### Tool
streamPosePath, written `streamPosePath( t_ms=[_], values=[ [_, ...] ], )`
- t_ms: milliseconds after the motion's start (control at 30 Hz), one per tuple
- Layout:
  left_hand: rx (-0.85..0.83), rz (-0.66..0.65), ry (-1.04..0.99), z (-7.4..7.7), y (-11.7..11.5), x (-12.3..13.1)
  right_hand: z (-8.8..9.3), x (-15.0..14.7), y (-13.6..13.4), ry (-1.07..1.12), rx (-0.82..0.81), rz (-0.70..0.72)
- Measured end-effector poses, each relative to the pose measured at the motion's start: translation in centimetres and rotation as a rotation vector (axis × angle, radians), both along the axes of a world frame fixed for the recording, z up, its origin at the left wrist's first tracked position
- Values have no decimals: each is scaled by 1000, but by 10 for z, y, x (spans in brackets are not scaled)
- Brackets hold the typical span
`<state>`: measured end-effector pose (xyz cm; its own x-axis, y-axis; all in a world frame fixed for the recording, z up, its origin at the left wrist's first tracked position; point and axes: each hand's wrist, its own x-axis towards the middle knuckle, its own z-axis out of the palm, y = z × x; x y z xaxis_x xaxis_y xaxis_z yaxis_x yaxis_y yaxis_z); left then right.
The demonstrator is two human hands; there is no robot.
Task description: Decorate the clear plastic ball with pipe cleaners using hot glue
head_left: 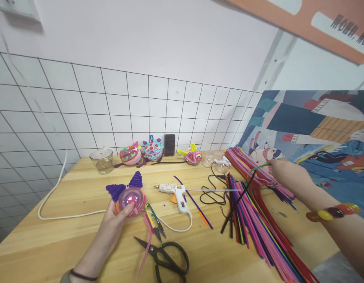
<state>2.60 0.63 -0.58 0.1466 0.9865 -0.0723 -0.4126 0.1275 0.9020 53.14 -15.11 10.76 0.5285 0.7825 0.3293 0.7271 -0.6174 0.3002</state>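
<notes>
My left hand [118, 218] grips a round see-through ornament [131, 198] with a pink middle, an orange and pink rim and two purple pipe-cleaner ears. The thumb presses on its front. Over on the right, my right hand [288, 173] is closed on a thin green pipe cleaner [258, 166], its fingertips partly hidden. Below that hand lie bundles of pipe cleaners [258, 228] in pink, red, blue and black. Beside the ornament are yellow-and-green thread snips [155, 222], and nearer to me black-handled scissors [167, 259] and a pink pipe cleaner [145, 251].
A white glue gun [177, 194] with its cable lies mid-table. Along the back stand a glass cup [102, 160], several decorated balls [152, 150], a phone [169, 144] and clear plastic balls [213, 160]. A black cord [213, 195] coils near the pipe cleaners. A picture board [311, 129] leans at right.
</notes>
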Motion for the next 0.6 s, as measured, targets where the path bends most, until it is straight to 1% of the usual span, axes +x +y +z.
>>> streamPosePath(
  t_ms=[67, 167, 233, 333, 433, 533, 600],
  values=[
    [-8, -3, 7, 2, -1, 0, 10, -5, 3, 5, -7, 4],
    [-13, -4, 9, 4, -2, 1, 23, -11, 6, 25, 37, 10],
    [-8, -3, 3, 4, -2, 1, 27, -15, 9, 81, 65, 40],
    [-13, -2, -1, 3, -2, 1, 28, -28, 17, 211, 116, 113],
    [-24, 5, 3, 1, -1, 1, 28, -52, 25, 365, 183, 235],
    [-30, 4, -7, -1, -1, 0, 31, -84, 31, 525, 201, 413],
    [-27, -13, -18, -3, 0, 0, 35, -105, 33, 596, 211, 500]
  ],
)
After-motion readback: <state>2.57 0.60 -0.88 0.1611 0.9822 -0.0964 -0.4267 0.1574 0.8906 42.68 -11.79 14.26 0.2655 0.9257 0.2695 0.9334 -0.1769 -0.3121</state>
